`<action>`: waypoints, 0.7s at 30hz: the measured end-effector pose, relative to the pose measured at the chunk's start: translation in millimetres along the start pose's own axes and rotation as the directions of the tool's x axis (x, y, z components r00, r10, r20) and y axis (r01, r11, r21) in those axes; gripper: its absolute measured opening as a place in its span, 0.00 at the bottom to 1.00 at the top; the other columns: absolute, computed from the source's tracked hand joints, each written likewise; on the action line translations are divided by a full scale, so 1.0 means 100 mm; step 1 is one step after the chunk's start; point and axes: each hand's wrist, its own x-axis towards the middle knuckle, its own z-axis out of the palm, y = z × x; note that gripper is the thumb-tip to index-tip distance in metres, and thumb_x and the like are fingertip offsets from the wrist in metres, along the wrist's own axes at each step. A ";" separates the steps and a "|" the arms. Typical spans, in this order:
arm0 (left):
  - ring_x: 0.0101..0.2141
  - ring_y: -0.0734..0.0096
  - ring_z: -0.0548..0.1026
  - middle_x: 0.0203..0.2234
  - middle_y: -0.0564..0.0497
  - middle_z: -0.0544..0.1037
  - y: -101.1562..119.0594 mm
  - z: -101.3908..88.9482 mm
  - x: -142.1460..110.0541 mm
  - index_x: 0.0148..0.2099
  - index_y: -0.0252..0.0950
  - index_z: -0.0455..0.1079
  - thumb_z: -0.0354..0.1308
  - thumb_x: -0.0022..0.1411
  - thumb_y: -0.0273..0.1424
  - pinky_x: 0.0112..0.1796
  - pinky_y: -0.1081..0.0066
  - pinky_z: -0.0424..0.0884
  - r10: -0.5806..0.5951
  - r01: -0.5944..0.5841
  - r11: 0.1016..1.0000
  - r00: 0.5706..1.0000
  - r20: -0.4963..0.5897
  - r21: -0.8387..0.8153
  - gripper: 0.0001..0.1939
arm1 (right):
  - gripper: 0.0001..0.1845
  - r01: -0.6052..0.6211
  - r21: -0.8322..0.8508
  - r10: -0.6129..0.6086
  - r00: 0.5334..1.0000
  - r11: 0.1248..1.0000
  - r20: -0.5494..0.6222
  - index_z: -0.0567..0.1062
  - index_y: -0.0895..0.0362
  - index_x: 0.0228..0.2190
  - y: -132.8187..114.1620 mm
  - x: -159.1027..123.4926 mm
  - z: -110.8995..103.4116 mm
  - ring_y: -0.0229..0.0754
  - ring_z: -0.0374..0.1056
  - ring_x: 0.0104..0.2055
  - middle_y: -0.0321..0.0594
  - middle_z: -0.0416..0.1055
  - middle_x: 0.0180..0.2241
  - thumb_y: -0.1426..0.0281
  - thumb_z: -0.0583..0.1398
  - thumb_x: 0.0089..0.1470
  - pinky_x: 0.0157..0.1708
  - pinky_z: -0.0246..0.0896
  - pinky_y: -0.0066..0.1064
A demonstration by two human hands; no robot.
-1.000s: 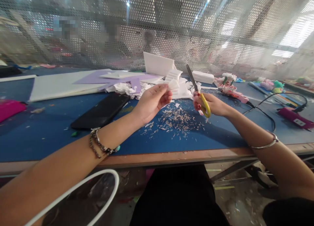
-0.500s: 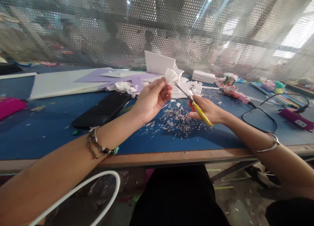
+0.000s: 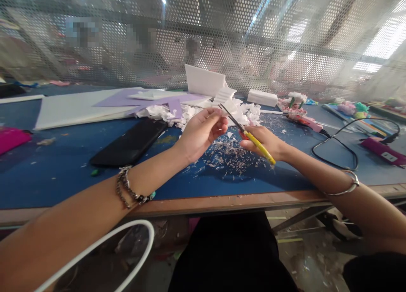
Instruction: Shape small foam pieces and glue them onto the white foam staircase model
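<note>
My left hand [image 3: 199, 131] is raised over the blue table [image 3: 57, 173], its fingers pinched on a small white foam piece [image 3: 219, 112]. My right hand [image 3: 261, 140] grips yellow-handled scissors [image 3: 245, 133], whose blades point up and left and meet the foam piece at my left fingertips. White foam shavings [image 3: 230, 154] lie scattered on the table just below both hands.
A black phone [image 3: 130, 143] lies left of my left hand. Behind are white and purple foam sheets [image 3: 95, 103], a heap of white foam scraps [image 3: 234, 106], a pink glue gun [image 3: 304, 122] with a black cable [image 3: 339, 150], and a perforated metal screen [image 3: 203, 34]. Other people sit beyond it.
The scissors swung from pointing upright beside my right hand to tilting left against the foam piece. My left hand lifted the piece, then lowered it slightly.
</note>
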 end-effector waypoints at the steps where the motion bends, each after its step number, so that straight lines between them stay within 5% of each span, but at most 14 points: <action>1: 0.20 0.85 0.69 0.19 0.56 0.70 0.00 0.00 0.00 0.29 0.32 0.62 0.49 0.59 0.23 0.25 0.83 0.68 -0.003 0.003 1.000 1.000 -0.001 0.001 0.06 | 0.24 0.003 0.002 -0.003 1.000 1.000 0.003 0.63 0.59 0.25 0.00 0.00 0.00 0.31 0.51 0.24 0.33 0.57 0.21 0.51 0.46 0.53 0.27 0.46 0.27; 21: 0.23 0.83 0.72 0.22 0.54 0.73 -0.04 -0.07 0.05 0.30 0.32 0.62 0.50 0.59 0.25 0.27 0.82 0.69 -0.060 0.059 0.997 0.998 0.020 0.046 0.05 | 0.28 -0.150 -0.167 0.142 0.988 0.975 -0.057 0.64 0.59 0.17 -0.02 -0.03 -0.01 0.29 0.48 0.19 0.31 0.54 0.15 0.48 0.48 0.51 0.22 0.41 0.25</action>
